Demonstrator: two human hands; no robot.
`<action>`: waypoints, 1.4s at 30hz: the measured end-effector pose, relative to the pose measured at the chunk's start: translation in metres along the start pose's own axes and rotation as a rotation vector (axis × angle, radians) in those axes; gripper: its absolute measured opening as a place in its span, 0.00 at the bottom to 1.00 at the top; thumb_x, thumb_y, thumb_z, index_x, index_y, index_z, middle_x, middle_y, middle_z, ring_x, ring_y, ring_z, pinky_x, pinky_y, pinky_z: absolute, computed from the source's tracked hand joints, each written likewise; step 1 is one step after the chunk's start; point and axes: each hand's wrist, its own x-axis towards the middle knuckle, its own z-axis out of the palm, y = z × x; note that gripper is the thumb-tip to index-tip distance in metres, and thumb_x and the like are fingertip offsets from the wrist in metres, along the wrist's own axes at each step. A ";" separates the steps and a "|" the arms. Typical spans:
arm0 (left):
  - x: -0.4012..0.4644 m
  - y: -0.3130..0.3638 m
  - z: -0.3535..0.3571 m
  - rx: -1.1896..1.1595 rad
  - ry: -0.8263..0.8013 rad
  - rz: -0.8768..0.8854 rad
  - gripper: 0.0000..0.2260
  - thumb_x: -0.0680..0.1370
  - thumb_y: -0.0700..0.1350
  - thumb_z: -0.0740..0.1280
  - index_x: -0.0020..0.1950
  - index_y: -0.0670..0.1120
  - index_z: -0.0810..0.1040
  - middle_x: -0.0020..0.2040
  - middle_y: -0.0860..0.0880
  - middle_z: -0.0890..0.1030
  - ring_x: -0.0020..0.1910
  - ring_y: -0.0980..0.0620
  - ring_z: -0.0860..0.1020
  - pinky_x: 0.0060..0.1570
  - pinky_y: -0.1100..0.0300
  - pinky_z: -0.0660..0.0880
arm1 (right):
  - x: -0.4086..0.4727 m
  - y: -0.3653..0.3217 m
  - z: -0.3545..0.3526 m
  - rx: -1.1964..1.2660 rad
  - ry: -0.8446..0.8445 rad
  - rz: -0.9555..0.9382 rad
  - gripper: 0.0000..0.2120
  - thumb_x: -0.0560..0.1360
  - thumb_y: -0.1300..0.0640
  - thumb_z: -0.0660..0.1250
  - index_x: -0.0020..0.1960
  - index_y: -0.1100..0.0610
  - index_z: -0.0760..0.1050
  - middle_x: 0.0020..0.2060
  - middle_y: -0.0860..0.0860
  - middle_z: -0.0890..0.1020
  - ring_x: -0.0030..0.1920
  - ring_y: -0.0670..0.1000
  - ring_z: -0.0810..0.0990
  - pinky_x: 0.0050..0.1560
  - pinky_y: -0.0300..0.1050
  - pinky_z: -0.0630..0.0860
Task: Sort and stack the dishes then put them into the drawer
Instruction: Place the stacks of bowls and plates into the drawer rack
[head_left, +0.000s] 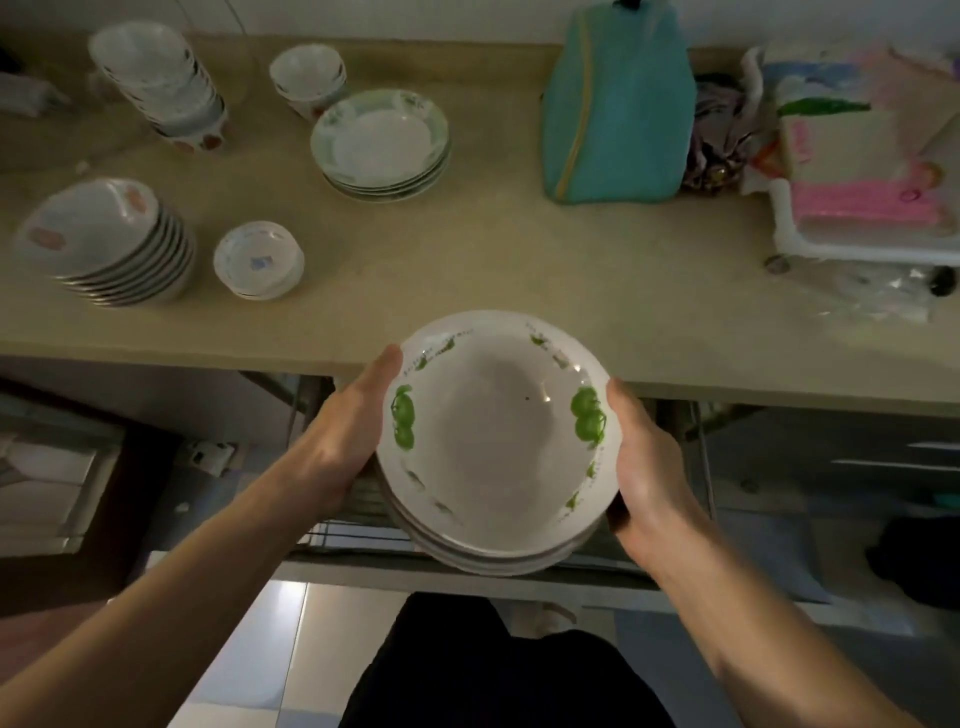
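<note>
Green-printed bowls (496, 441), stacked, clamped between my left hand (345, 431) and right hand (649, 467) above the open drawer (358, 519); glazed sides could slip, toppling the stack.

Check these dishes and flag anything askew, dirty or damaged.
A small dark speck sits inside the top green-patterned bowl held by both hands. The tall bowl stack at the counter's back left leans. No chips or spills show.

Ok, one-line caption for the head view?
Both hands, left and right, hold green-patterned bowl stack above open drawer.
</note>
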 end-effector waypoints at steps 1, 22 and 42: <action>-0.004 -0.006 0.007 0.004 0.005 -0.037 0.23 0.83 0.63 0.56 0.59 0.48 0.82 0.47 0.47 0.88 0.45 0.47 0.86 0.44 0.51 0.82 | 0.001 0.004 -0.008 -0.035 -0.009 0.028 0.22 0.81 0.40 0.60 0.37 0.44 0.86 0.39 0.49 0.88 0.36 0.49 0.87 0.37 0.45 0.81; 0.084 -0.082 0.129 -0.220 -0.197 -0.633 0.19 0.80 0.53 0.65 0.61 0.40 0.81 0.55 0.36 0.85 0.53 0.36 0.84 0.44 0.41 0.82 | 0.118 0.021 -0.097 -0.351 0.075 0.465 0.22 0.83 0.44 0.56 0.50 0.58 0.82 0.46 0.60 0.87 0.44 0.59 0.83 0.50 0.54 0.78; 0.217 -0.154 0.219 -0.154 0.047 -0.202 0.22 0.85 0.56 0.53 0.38 0.47 0.74 0.28 0.51 0.79 0.34 0.48 0.78 0.40 0.55 0.78 | 0.259 0.122 -0.130 0.074 0.175 0.152 0.12 0.78 0.49 0.64 0.40 0.53 0.79 0.37 0.54 0.80 0.42 0.57 0.79 0.51 0.53 0.75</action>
